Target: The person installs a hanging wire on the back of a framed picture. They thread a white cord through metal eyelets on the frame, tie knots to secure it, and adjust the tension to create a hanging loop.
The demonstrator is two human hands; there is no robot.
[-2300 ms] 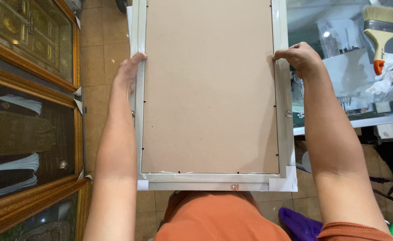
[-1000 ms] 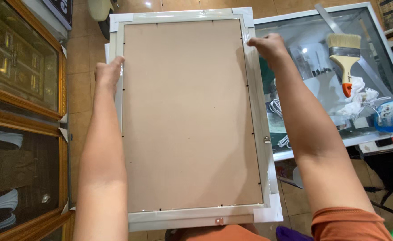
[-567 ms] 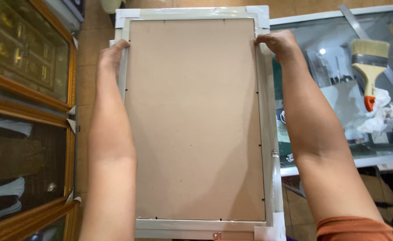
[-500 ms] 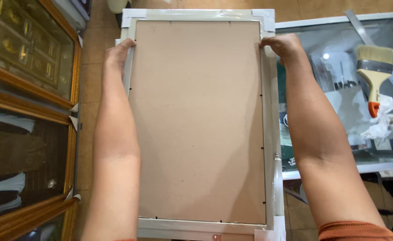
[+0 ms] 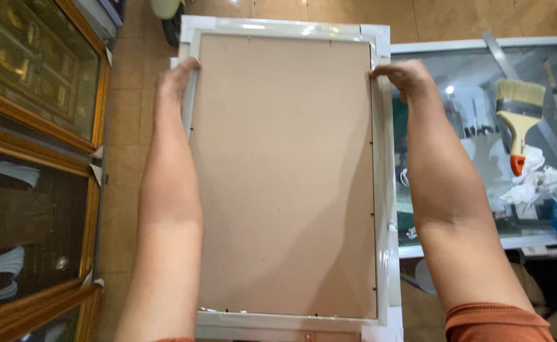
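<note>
white picture frame (image 5: 383, 190) held back-up over the tiled floor (image 5: 130, 126), left hand (image 5: 176, 79) and right hand (image 5: 405, 76) with fingers curled over opposite long edges to steady it, paintbrush (image 5: 518, 123) on glass table (image 5: 456, 69) nearby.

One head-worn view only, aimed steeply down over both forearms; frame back (image 5: 285, 177) seen close, tiled floor (image 5: 126, 107) beyond.
</note>
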